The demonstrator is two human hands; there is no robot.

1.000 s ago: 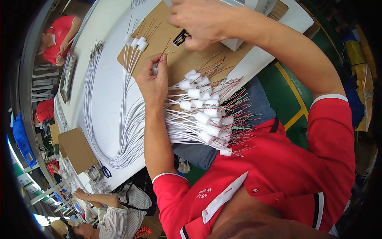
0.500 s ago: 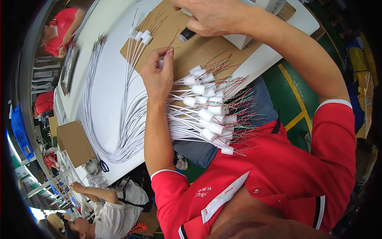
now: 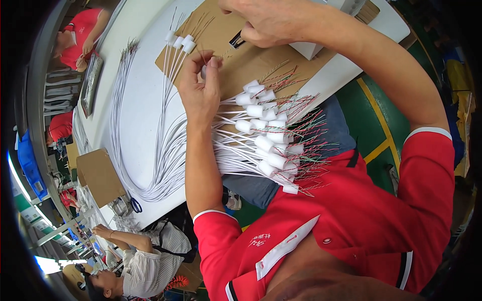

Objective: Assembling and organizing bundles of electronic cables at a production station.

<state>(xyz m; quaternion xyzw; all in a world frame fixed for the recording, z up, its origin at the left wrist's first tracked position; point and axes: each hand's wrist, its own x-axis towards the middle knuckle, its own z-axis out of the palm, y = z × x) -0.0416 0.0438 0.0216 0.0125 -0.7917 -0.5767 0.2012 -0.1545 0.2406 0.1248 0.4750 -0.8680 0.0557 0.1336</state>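
My left hand (image 3: 202, 80) is closed on a white cable, its white sleeve (image 3: 203, 72) partly showing between the fingers. Thin twisted wires reach from that cable end toward my right hand (image 3: 273, 22). The right hand is closed around a black hand tool (image 3: 237, 40), mostly hidden by the fingers; its exact kind cannot be made out. Below and right of my left hand lies a thick bundle of white cables (image 3: 170, 165). White sleeves (image 3: 276, 135) cap their ends, with red, green and pale twisted wires (image 3: 311, 130) fanning out toward my body.
Several sleeved cables (image 3: 183, 42) lie on a cardboard sheet (image 3: 221, 20) on the white table (image 3: 145, 100). A white box-like device (image 3: 309, 49) stands beyond my right forearm. Dark-handled scissors (image 3: 135, 204) and a cardboard box (image 3: 100, 178) sit at left. Other people (image 3: 155, 261) work nearby.
The black tool has turned and now shows a narrower tip near the wire ends. The left fingers have shifted slightly on the cable. The whole view has shifted a little.
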